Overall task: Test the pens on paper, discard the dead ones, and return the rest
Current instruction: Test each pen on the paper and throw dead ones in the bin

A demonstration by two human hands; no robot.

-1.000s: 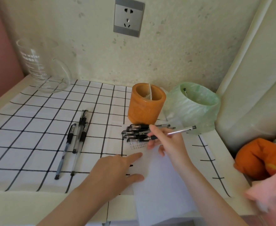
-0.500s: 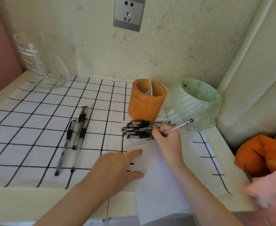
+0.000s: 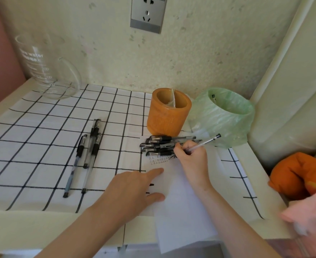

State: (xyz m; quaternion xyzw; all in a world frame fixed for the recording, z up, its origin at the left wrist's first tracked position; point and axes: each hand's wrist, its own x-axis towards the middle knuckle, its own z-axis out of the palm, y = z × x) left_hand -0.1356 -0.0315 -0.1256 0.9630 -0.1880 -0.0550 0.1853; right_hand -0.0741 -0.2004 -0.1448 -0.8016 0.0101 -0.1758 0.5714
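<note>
A clear glass jug [image 3: 47, 71] stands at the desk's far left corner, on a checked cloth [image 3: 32, 131]. Toward the middle of the cloth, three pens [image 3: 90, 151] lie side by side, running from the near edge toward the far edge. The left hand [image 3: 133, 190] lies flat by the near edge. Its fingers are straight, and forefinger and thumb press on the left margin of a white sheet of paper [image 3: 183, 211] that hangs over the near edge. On the sheet's far end a heap of pens [image 3: 159, 145] lies crosswise, just in front of an orange pen pot [image 3: 168, 112]. Rows of small written marks [image 3: 159, 160] sit just nearer than the heap. The right hand [image 3: 190, 157] has its fingers curled round a pen [image 3: 204, 143]. The tip rests on the paper at the right end of the marks, and the back end tilts toward a bin [image 3: 222, 120] lined with a green bag, near the far right corner. Another pen's end [image 3: 214, 97] shows inside the bin. Beyond the desk's right edge lies an orange stuffed thing [image 3: 298, 175].
</note>
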